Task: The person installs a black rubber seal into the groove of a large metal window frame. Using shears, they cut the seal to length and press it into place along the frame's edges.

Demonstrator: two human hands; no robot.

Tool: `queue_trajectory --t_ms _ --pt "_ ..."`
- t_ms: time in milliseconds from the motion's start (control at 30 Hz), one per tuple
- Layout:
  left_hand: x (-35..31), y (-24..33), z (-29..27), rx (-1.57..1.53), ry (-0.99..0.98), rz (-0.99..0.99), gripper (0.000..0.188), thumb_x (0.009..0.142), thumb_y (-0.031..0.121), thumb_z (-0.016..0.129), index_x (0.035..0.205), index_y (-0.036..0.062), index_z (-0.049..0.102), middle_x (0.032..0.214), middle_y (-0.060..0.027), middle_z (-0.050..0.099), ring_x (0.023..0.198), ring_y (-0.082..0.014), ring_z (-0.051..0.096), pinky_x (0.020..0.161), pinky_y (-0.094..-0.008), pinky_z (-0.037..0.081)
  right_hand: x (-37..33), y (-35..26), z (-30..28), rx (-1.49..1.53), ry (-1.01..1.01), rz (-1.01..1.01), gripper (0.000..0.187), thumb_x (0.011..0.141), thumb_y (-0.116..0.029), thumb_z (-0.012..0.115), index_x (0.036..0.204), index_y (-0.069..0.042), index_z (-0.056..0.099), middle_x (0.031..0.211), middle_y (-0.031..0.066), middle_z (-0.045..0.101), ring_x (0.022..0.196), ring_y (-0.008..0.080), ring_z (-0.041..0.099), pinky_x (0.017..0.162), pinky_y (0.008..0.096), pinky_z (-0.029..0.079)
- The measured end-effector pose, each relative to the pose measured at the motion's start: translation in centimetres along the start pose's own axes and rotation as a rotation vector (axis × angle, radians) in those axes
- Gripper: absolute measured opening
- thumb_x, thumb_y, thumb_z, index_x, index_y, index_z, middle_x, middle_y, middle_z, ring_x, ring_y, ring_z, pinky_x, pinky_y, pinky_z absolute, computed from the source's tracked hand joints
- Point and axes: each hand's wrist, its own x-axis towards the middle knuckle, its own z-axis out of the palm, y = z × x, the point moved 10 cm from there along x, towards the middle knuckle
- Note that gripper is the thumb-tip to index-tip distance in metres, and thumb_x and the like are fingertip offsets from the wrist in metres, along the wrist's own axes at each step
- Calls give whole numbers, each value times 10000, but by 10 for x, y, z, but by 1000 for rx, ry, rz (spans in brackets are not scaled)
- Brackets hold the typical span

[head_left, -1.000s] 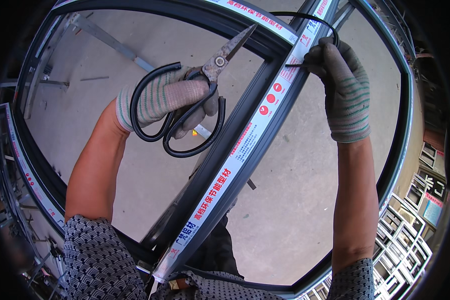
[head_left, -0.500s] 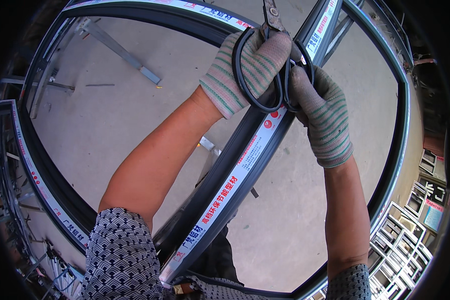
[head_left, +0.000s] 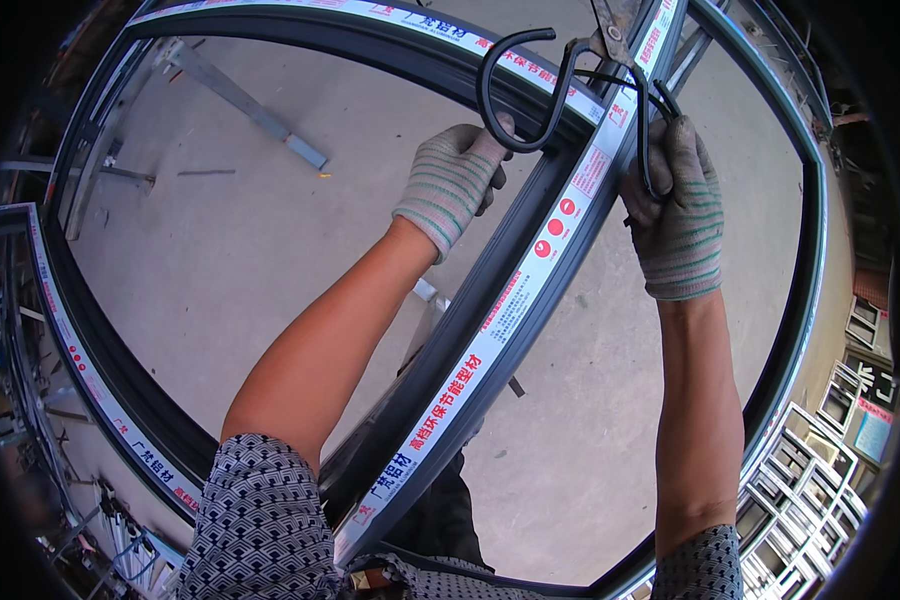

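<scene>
A pair of scissors (head_left: 612,42) with large black looped handles is spread wide over the window frame's crossing bar. My left hand (head_left: 452,180), in a grey glove with green stripes, is closed, its thumb against the bottom of the left handle loop (head_left: 485,95). My right hand (head_left: 678,205), gloved alike, grips the right handle, with fingers curled round it. The blades run past the top edge, so their tips are hidden. Beneath lies a dark metal bar (head_left: 435,440) of the frame, covered by a white printed film strip (head_left: 505,300).
Dark frame sides with printed film (head_left: 320,15) curve around both arms. Through the opening show a concrete floor (head_left: 590,440) and a metal support leg (head_left: 240,105). White frame pieces (head_left: 795,500) are stacked at lower right; assorted lengths and rods lie at the left edge.
The scissors have gone from nearly closed handles to spread wide. My left hand has shifted left and down to the loop's lower part; my right hand has moved slightly right and up.
</scene>
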Motion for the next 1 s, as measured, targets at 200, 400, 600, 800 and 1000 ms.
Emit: queue_trajectory --t_ms 200,400,600,800,1000 --pt "11 4 30 178 -92 125 511 892 533 692 958 26 688 760 -76 700 581 -124 649 531 -234 522 1 4 11 -76 -9 16 318 1029 -363 550 962 -56 596 592 -54 421 472 40 346 434 197 290" --pt "12 0 41 2 -125 139 388 946 405 661 1029 27 683 815 -107 725 619 -143 689 566 -256 563 -1 3 7 -209 46 29 368 1018 -444 539 985 -84 605 565 -74 394 454 43 340 440 196 299" --pt "16 -1 34 1 -99 193 358 956 391 650 1021 41 682 796 -96 720 608 -136 685 551 -251 559 0 5 8 -234 46 34 383 1010 -467 545 988 -89 606 565 -74 404 449 43 339 437 198 298" --pt "20 0 31 120 -62 233 419 953 436 643 990 23 699 801 -76 718 661 -134 674 609 -263 543 -2 6 -1 -249 64 49 387 1009 -463 550 980 -84 620 560 -71 414 442 43 348 433 198 301" --pt "18 12 22 366 63 256 419 957 362 598 833 -21 714 693 -159 682 645 -235 659 651 -371 511 -11 29 -21 -257 140 142 337 1021 -398 559 965 -67 595 595 -60 444 488 32 367 437 201 297"
